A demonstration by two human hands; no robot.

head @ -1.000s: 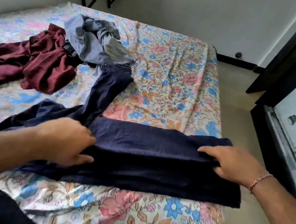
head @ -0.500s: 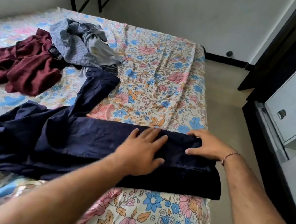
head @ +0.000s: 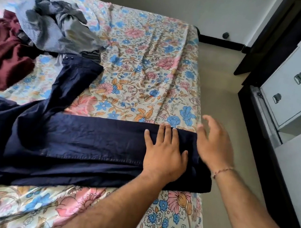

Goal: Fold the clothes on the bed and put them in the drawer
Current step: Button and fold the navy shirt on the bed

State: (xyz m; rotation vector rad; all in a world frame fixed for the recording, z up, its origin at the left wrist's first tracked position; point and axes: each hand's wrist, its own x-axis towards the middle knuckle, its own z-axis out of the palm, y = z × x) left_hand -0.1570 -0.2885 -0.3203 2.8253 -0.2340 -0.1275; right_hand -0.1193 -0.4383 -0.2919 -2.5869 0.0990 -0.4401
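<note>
Head view, the only one I have. The navy trousers [head: 77, 142] lie across the near part of the bed [head: 142, 65], one leg folded into a long band running from 9 o'clock to 3 o'clock, the other leg angling off toward 11 o'clock. My left hand [head: 163, 154] lies flat on the band near its 3 o'clock end, fingers straight and close together, palm pressing the cloth down. My right hand [head: 212, 145] is just beside it at the cloth's end by the bed's edge, fingers spread and relaxed, gripping nothing; whether it touches the cloth or hangs just above it I cannot tell, as it is blurred.

I judge the step in hand to be smoothing the first garment; folding is barely begun. Next I would bring the stray leg at 11 o'clock onto the band, then fold the length in halves, keeping one palm down so the smooth fabric does not slide off the edge.

At 10 o'clock lie a maroon garment [head: 2, 52] and a grey checked heap [head: 48, 29], touching each other, both unfolded. The drawers [head: 294, 88] stand at 2 o'clock across the floor, all closed as far as I can see.
</note>
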